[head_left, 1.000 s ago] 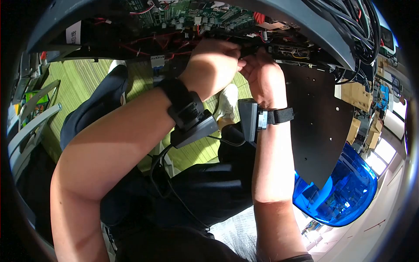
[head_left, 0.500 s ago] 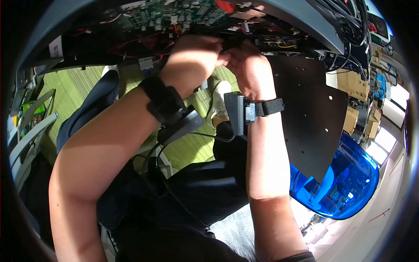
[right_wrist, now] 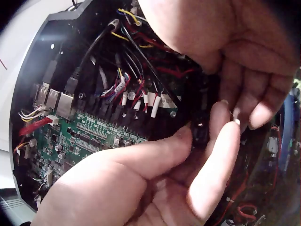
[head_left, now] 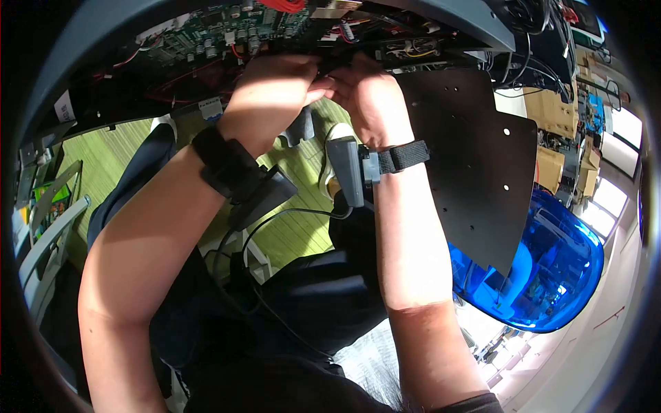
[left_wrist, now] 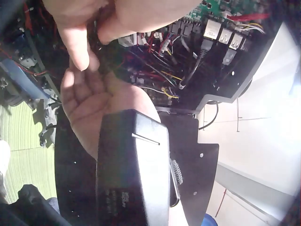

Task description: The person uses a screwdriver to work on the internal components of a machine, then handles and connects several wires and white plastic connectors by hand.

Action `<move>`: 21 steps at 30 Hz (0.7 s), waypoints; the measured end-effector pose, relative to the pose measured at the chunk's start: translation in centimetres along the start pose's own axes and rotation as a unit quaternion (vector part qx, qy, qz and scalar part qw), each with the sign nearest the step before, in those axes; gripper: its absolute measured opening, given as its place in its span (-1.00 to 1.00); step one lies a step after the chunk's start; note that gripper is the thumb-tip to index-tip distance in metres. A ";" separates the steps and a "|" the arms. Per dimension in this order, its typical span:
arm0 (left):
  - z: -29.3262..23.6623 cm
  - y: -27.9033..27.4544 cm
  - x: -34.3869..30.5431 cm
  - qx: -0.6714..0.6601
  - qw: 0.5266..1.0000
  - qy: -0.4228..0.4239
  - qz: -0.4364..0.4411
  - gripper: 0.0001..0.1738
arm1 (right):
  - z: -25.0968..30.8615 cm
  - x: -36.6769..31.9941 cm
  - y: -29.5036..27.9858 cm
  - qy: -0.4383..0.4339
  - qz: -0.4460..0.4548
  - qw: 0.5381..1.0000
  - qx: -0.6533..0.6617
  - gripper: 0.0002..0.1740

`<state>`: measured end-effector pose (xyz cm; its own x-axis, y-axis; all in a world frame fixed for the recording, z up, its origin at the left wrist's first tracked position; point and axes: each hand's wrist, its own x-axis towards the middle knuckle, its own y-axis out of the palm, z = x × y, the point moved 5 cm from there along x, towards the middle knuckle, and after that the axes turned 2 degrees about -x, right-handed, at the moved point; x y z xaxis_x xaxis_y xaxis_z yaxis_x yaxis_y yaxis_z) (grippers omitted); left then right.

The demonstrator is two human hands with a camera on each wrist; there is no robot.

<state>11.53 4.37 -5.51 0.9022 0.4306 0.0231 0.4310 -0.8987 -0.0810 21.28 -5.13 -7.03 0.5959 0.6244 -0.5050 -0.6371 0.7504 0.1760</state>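
In the right wrist view, the left hand [right_wrist: 141,174] has its thumb and fingertips around a small black part [right_wrist: 201,127]. A tiny pale tip [right_wrist: 236,121] shows beside its fingertips; what it is cannot be told. Close by is the right hand [right_wrist: 244,52], fingers bent, thumb hidden. Seen in the left wrist view, the right hand [left_wrist: 103,103] has its palm up under the left hand [left_wrist: 117,19], fingers close together. Both hands, left [head_left: 272,96] and right [head_left: 375,103], reach under the edge of the dark housing [head_left: 482,27].
A green circuit board [head_left: 206,34] with plugs and wires lies inside the housing. Right of the right forearm hangs a black plate with holes [head_left: 468,144], with a blue transparent shell [head_left: 558,275] behind. A cable [head_left: 296,210] loops between the wrist cameras.
In the head view the housing, plate and both hands have shifted left and slightly up together. The hands stay close to each other, with little visible change in their pose.
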 end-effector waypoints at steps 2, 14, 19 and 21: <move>-0.2 0.0 0.1 0.071 0.997 0.043 -0.007 -0.81 | 0.2 -0.2 0.1 0.004 -0.005 1.000 -0.006 -0.72; -0.4 -0.2 -0.8 0.029 0.999 0.040 0.007 -0.83 | -1.1 0.2 -0.2 0.057 0.017 0.998 0.007 -0.56; -1.0 0.3 -0.8 -0.298 0.920 -0.252 -0.038 -0.70 | -0.1 -0.2 0.5 0.037 0.011 0.999 -0.007 -0.58; -0.9 0.3 -1.0 -0.307 0.898 -0.302 -0.089 -0.66 | -0.2 -0.1 0.3 0.040 0.012 0.999 -0.015 -0.58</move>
<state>10.78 3.54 -4.62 0.7260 0.3727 -0.5779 0.6618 -0.6072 0.4397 20.94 -5.00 -7.11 0.5403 0.6213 -0.5676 -0.6656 0.7282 0.1634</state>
